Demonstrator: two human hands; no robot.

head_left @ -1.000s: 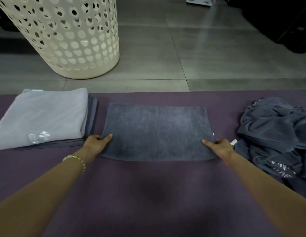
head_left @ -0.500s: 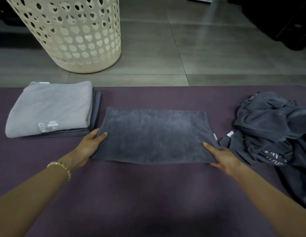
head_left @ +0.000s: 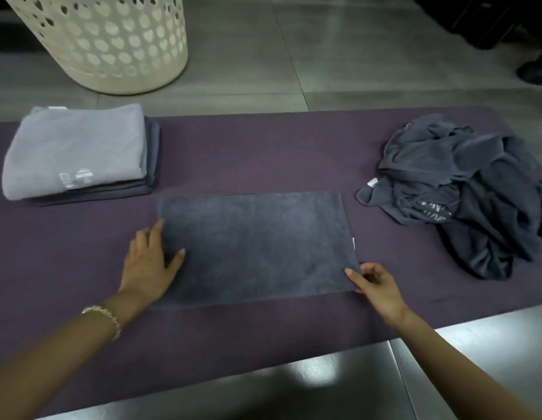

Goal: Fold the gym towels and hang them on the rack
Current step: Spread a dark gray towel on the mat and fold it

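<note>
A dark grey towel [head_left: 257, 247], folded into a flat rectangle, lies in the middle of the purple mat [head_left: 263, 153]. My left hand [head_left: 150, 265] lies flat on its left edge, fingers spread. At the near right corner my right hand [head_left: 375, 283] pinches the towel between thumb and fingers. A stack of folded towels [head_left: 78, 153], light grey on top of darker ones, sits at the back left. A crumpled heap of dark grey towels [head_left: 463, 189] lies at the right. No rack is in view.
A cream perforated laundry basket [head_left: 112, 40] stands on the grey tiled floor [head_left: 324, 56] behind the mat. The mat's near edge meets shiny floor at the bottom. Dark objects [head_left: 506, 22] sit at the far right corner.
The view has pulled back and the towel lies nearer me. My left hand has flattened on the left edge; my right hand has closed on the near right corner.
</note>
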